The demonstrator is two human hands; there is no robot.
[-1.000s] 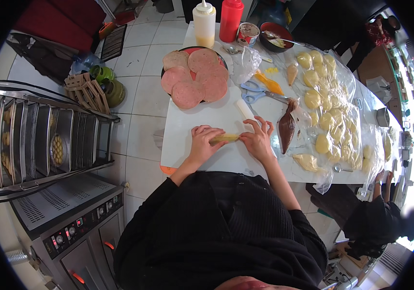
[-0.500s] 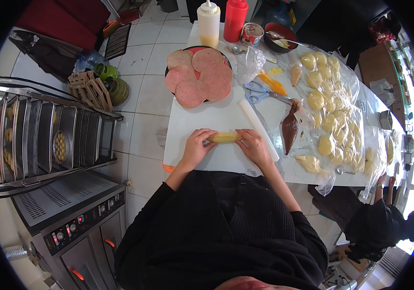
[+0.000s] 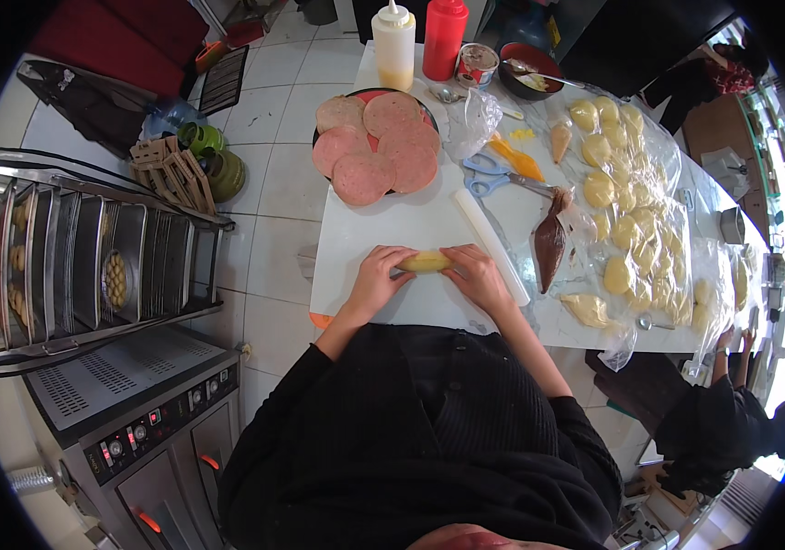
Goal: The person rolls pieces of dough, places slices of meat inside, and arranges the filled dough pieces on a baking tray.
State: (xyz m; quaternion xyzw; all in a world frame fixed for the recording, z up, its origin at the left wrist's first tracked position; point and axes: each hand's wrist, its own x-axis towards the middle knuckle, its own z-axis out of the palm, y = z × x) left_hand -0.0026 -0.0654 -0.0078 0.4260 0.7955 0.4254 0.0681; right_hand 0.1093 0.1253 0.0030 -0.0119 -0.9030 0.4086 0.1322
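A yellowish dough roll (image 3: pixel 424 262) lies crosswise over the white board (image 3: pixel 342 275) near my body. My left hand (image 3: pixel 377 278) is closed on its left end and my right hand (image 3: pixel 475 272) on its right end, the fingertips pressed along the dough. Only the middle of the roll shows between my hands. Just right of my right hand lies a white rolling pin (image 3: pixel 492 246), slanting away from me. Beyond my hands, round pink slices of sausage meat (image 3: pixel 362 177) overlap on a dark-rimmed plate (image 3: pixel 436 119).
Blue-handled scissors (image 3: pixel 493 174), a brown-filled piping bag (image 3: pixel 551 240) and yellow dough balls under plastic (image 3: pixel 635 211) cover the right side. Behind stand a white squeeze bottle (image 3: pixel 394 46), a red one (image 3: pixel 446 38) and a bowl (image 3: pixel 532 71). Another person (image 3: pixel 732 412) works at the right.
My right hand has shifted slightly left along the dough roll, so less of it shows between my hands. A person in a red patterned top has come into view at the upper right.
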